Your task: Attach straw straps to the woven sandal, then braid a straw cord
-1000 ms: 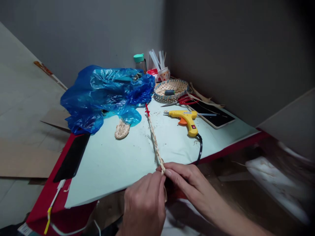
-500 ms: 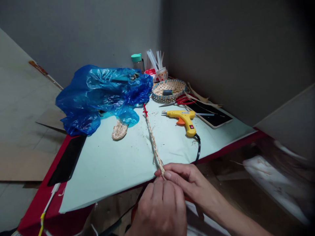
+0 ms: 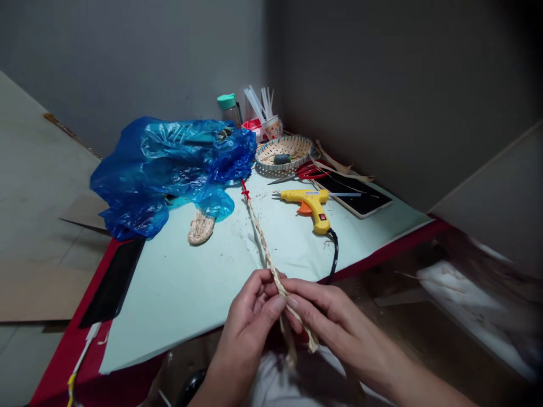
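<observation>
A pale straw-like braid [image 3: 263, 244] runs from a red tie [image 3: 245, 191] on the table toward me. My left hand [image 3: 257, 311] pinches the braid's near end between thumb and fingers. Close against it, my right hand [image 3: 320, 308] grips the same end from the right. Loose strands [image 3: 313, 342] hang below the fingers over my lap. Left of the braid, a flat oval woven piece [image 3: 201, 228] lies partly under a blue plastic bag [image 3: 169, 169]. A yellow glue gun [image 3: 311, 198] rests on the table to the right, its cord trailing off the edge.
Red-handled scissors [image 3: 311, 169] lie by a woven basket [image 3: 263, 164] holding a dark spool. Behind stand a cup [image 3: 274, 128] of glue sticks and a green-lidded jar [image 3: 227, 107]. A dark tablet [image 3: 356, 195] lies right, a black phone [image 3: 112, 282] left. Walls close off the back.
My left hand has turned from knuckles-up to thumb-up beside the right hand. The loose strands now show below the fingers. The view has shifted slightly, moving the table things a little left.
</observation>
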Tool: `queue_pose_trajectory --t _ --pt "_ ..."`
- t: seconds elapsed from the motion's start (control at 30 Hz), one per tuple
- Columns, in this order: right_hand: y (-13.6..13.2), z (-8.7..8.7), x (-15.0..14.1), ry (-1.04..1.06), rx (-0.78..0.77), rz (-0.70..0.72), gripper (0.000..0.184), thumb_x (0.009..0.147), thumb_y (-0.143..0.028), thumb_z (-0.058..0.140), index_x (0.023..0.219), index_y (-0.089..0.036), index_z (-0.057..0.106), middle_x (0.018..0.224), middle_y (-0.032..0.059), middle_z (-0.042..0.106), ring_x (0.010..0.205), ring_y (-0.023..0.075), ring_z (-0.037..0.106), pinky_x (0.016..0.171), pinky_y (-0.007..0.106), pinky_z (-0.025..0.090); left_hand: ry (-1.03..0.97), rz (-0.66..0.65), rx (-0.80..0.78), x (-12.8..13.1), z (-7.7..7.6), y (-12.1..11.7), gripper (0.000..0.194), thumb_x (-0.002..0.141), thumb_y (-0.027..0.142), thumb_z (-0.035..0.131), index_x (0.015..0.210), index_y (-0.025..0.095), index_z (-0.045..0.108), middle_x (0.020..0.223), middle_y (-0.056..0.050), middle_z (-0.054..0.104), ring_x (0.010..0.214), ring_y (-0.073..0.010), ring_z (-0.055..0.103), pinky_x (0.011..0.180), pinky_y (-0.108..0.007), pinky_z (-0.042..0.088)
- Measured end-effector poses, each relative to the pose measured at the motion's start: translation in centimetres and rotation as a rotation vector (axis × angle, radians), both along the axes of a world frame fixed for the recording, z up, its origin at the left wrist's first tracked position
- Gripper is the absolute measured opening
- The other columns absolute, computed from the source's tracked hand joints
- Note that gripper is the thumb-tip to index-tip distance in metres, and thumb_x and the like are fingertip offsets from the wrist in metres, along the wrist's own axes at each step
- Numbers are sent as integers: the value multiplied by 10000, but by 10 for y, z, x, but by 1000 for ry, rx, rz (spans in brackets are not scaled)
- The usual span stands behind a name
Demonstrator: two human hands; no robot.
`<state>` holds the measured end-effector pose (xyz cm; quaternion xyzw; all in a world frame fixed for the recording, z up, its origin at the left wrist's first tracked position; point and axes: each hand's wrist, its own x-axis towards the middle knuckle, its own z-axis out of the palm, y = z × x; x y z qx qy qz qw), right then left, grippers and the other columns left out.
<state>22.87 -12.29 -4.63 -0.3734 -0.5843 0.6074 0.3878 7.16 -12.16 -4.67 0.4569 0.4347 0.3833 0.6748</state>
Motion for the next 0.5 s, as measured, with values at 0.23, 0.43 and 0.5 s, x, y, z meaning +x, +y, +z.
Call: queue_pose_trajectory --t 0.23,0.43,0.5 --pt "2 2 5 -298 287 83 254 1026 -223 351 991 -195 601 873 19 669 728 133 585 693 220 438 -150 3 -198 -6 -7 3 231 878 331 652 1028 156 636 570 83 369 457 -26 226 422 -165 156" --pt "-8 -20 4 -648 689 -45 222 875 -73 414 952 -144 610 816 81 649 680 197 590 592 281 425 -58 195 -284 -3 -4 -3 383 764 396 745 991 92 693 499 85 375 424 -7 207 421 -171 115" --pt "-11 -23 3 -730 818 -83 206 871 -75 419 926 -164 597 764 61 632 630 200 577 547 288 398 -47 220 -308 -4 -3 -3 415 706 432 789 930 91 708 505 71 422 404 5 218 416 -171 110"
